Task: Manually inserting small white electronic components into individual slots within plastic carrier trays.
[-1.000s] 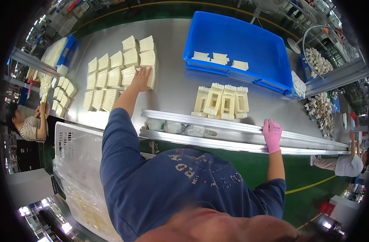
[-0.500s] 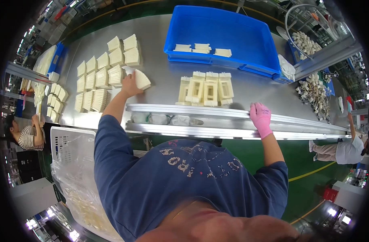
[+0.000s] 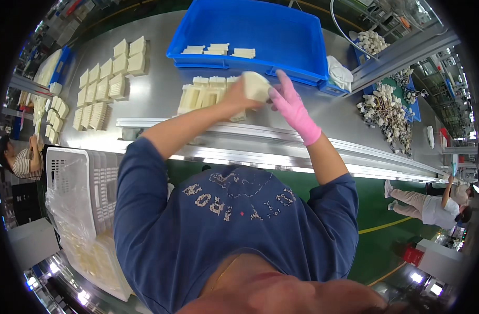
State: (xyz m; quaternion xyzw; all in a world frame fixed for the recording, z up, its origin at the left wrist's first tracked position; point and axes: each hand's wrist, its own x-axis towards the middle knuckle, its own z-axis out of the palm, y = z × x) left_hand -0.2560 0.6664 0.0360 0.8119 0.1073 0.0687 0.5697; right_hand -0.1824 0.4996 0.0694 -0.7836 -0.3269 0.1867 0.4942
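Cream plastic, a small blocky moulded part [image 3: 256,85], sits clamped in your bare left hand [image 3: 238,97], lifted clear of the grey metal bench [image 3: 155,89] so both hands can reach it. Your pink-gloved right hand [image 3: 291,107] meets it from the right, fingers [image 3: 284,83] stretched out along its side (whether they grip, I cannot tell). Just below your fingers stands a row of matching cream parts [image 3: 203,94]; beyond them, the blue plastic bin [image 3: 281,36].

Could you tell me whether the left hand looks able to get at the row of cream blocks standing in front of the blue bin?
Probably yes: the left hand holds a cream piece directly over that row of cream blocks, and nothing lies between them.
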